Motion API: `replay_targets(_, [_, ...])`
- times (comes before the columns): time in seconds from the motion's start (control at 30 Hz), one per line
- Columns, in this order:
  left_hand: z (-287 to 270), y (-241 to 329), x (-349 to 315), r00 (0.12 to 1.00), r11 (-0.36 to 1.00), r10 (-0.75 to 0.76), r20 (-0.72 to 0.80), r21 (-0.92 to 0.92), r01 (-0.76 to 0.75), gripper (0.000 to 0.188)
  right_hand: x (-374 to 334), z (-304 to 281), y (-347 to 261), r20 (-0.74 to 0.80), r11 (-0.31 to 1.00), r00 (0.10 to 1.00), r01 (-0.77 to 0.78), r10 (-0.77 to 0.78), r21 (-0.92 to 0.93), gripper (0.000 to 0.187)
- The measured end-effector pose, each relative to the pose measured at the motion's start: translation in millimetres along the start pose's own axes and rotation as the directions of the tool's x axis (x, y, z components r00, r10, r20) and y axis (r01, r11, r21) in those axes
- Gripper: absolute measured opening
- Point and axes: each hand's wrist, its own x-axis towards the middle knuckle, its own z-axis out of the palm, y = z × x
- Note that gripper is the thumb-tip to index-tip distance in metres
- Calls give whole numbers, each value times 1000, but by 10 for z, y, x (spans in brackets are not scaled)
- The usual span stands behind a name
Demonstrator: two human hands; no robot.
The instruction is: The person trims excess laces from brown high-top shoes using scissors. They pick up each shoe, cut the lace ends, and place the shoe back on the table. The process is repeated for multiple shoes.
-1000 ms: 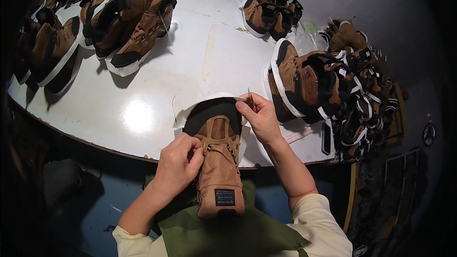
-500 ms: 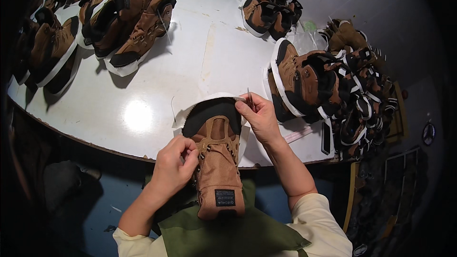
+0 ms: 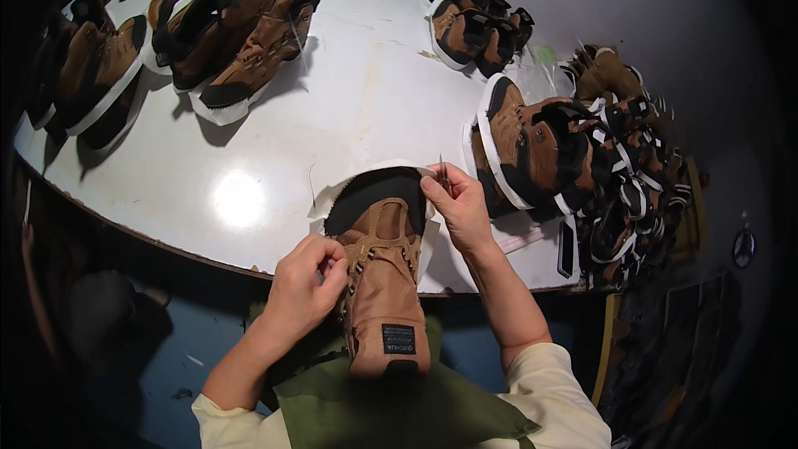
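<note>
A brown and black boot [image 3: 385, 283] lies toe-away at the table's front edge, its ankle end over my green apron. Around its toe runs a white sole edge [image 3: 378, 168] with stitches along it. My right hand [image 3: 459, 209] is closed at the right of the toe, thumb and finger pinching this edge. A thin pointed metal tool [image 3: 442, 170] sticks up from the same hand; its kind is unclear. Beside the laces on the left, my left hand [image 3: 309, 287] is closed in a pinch; whatever it holds is hidden. A loose thread [image 3: 312, 187] stands up left of the toe.
Several similar boots [image 3: 253, 54] stand at the left of the white table [image 3: 324, 100]. More boots [image 3: 532, 141] are piled on the right, with smaller groups [image 3: 470, 33] behind. A dark flat object [image 3: 567, 246] and a pink-white strip [image 3: 522, 238] lie near the right front edge.
The whole view has shifted slightly. My right hand stays pinched at the toe's right edge, and my left hand keeps its closed pose beside the boot.
</note>
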Motion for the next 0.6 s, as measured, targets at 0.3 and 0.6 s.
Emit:
replay_targets(0.3, [82, -28, 31, 998, 998, -22, -51, -53, 20, 6, 27, 20, 22, -14, 999, 1000, 1, -1, -53, 37])
replay_targets(0.6, [102, -90, 26, 998, 994, -11, -64, -111, 3, 10, 78, 62, -52, -88, 959, 987, 108, -135, -263, 35])
